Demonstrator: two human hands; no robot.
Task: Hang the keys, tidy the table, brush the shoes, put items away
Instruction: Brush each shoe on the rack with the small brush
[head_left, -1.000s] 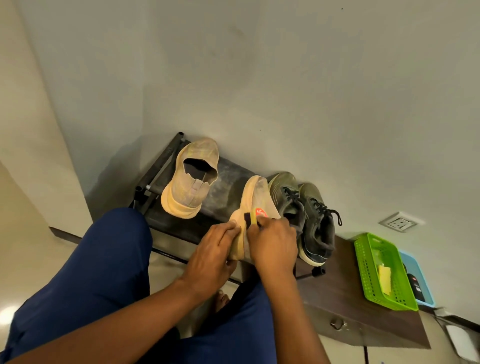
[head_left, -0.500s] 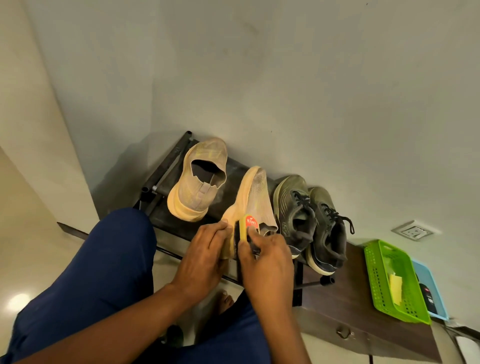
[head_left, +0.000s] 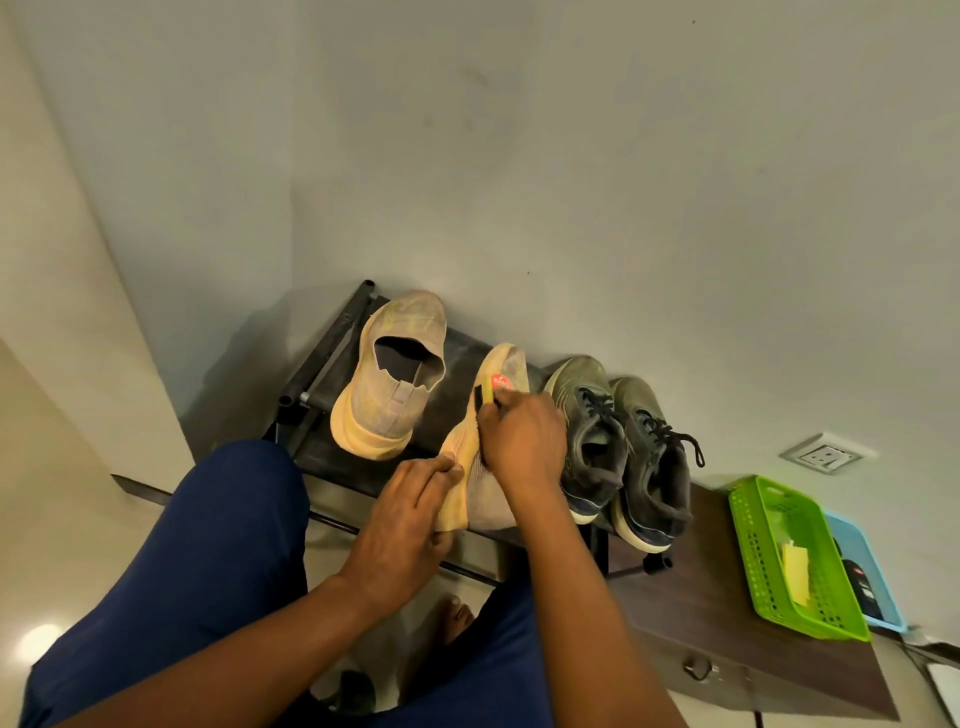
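Brushing tilted beige shoe (head_left: 480, 483), right hand (head_left: 524, 441) gripping brush (head_left: 493, 387), left hand (head_left: 402, 525) steadying heel

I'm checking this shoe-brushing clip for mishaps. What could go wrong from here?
1. The tan knit shoe being brushed is tipped on its side at the front edge of the black metal shoe rack; it might slip off if the left hand loosens.
2. The right hand works the yellow-handled shoe brush beside the olive lace-up sneakers; a wide stroke could nudge them.

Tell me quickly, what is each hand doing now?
Left hand: grips the heel of the tilted beige shoe.
Right hand: holds the shoe brush against that shoe.
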